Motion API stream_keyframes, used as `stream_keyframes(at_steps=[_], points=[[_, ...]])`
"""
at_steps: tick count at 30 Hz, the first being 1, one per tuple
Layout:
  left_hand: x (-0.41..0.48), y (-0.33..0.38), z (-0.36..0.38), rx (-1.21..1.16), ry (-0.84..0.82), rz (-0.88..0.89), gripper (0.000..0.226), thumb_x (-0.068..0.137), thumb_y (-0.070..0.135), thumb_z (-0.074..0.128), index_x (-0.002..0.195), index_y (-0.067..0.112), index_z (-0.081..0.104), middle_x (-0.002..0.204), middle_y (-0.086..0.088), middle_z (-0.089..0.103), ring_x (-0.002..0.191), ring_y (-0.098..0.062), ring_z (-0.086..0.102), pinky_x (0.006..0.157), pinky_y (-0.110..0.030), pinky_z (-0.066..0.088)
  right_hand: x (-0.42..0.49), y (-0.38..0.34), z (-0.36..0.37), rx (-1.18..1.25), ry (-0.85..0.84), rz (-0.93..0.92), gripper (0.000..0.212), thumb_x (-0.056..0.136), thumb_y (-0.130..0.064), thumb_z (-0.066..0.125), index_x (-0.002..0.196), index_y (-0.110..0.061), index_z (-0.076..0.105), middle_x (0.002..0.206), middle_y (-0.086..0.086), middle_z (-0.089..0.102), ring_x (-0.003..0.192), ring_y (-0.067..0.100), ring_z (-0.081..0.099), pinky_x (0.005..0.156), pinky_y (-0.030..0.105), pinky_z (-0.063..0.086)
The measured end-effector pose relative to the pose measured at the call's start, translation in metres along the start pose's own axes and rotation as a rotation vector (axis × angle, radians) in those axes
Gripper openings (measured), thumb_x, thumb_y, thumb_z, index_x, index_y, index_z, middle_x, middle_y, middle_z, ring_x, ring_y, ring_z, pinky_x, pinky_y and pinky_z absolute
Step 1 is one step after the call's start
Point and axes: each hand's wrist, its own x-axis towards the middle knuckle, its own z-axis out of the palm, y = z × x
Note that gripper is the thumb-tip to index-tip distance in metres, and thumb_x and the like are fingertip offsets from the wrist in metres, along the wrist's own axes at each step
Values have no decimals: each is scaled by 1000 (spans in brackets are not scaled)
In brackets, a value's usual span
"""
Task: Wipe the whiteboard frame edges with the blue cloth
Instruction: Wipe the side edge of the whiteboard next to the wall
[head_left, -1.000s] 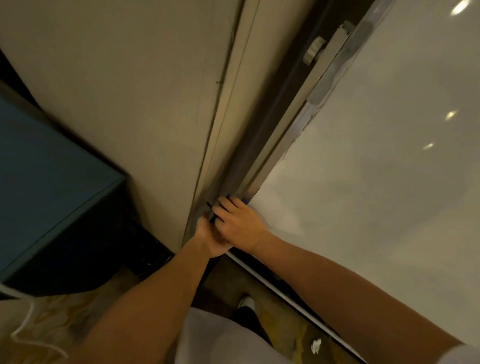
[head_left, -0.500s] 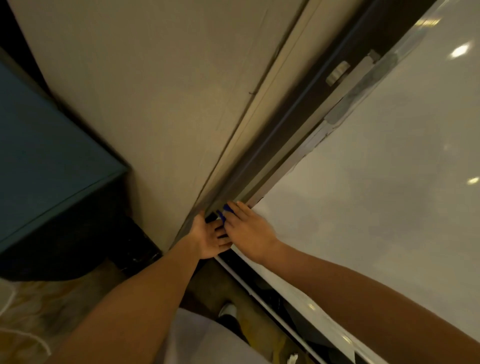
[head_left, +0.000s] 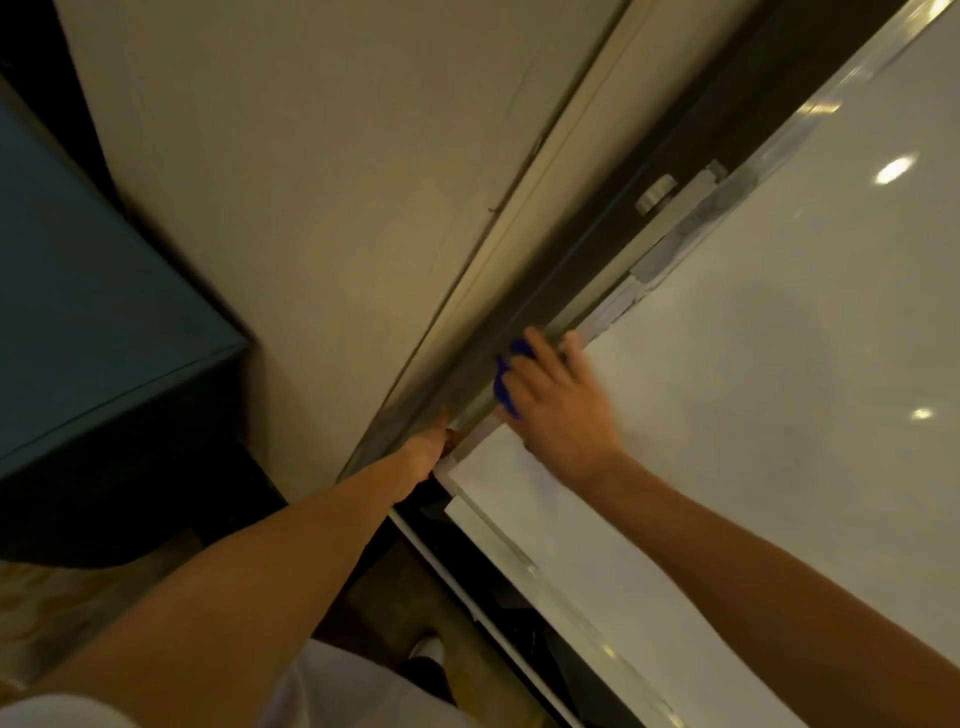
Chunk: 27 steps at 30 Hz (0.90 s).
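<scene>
head view: the right hand reaches to the whiteboard's left side and holds the blue cloth against the silver frame edge. its fingers lie over the cloth, which shows between the thumb side and the forefinger, so it seems pinched there. the hand is blurred. the cloth sits on the frame a little farther up than the board's near left corner. the left hand is at that corner, touching the dark strip beside the frame. its fingers are hidden behind the edge, so whether they grip or lie straight cannot be told. the two hands are near each other but apart. a round knob sits farther along the frame. left of the beige wall stands a blue cabinet. a shoe shows on the floor below.
</scene>
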Motion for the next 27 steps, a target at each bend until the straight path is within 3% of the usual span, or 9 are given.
stream_keyframes(at_steps=[2,6,9,12,16,21,23,27], points=[[-4,14,6,67,52,29,77,91,70,28,133,11,55,138,-15,54,126,-32,49,113,-48,32,-2,24,-4,19,82,104,58,86,-54,54,128,-14,53,140,11,50,145,38,14,117,58,-2],[-15,37,24,61,-39,135,74,94,66,24,135,12,55,140,-13,54,127,-28,50,113,-45,32,1,-1,5,-7,-156,25,78,81,-73,40,133,-16,52,150,8,42,147,37,-1,111,64,-16],[-21,42,26,55,-70,181,71,98,60,21,135,9,54,139,-14,55,127,-28,51,112,-42,35,-1,-10,16,-21,-119,21,72,83,-70,46,134,-19,51,150,6,42,148,35,-2,110,62,-19],[-29,40,20,68,-64,149,77,95,65,19,134,9,54,134,-20,57,122,-33,54,110,-46,37,-3,12,10,-9,59,74,65,84,-66,46,132,-22,53,148,3,45,148,34,3,112,63,-14],[-32,40,21,127,1,107,80,92,69,25,143,11,44,148,-18,44,134,-34,42,116,-48,28,-5,38,0,29,242,259,54,88,-60,46,129,-24,51,151,2,41,149,33,2,113,65,-7],[-39,51,37,-59,-16,308,52,100,48,36,127,9,57,133,-18,57,113,-28,56,103,-41,41,-3,5,14,77,155,231,54,88,-59,51,126,-21,59,151,1,41,148,33,7,115,65,0],[-44,51,34,-42,-56,301,53,98,53,36,123,13,60,130,-16,60,113,-28,58,104,-41,41,-6,20,11,67,221,259,54,89,-59,48,129,-24,56,152,-1,40,149,32,6,114,65,0],[-47,61,38,136,-35,296,65,93,63,38,136,16,52,139,-16,53,124,-34,51,110,-48,36,-35,60,-1,149,454,521,50,93,-54,47,134,-24,51,153,-1,38,148,31,11,115,64,0]])
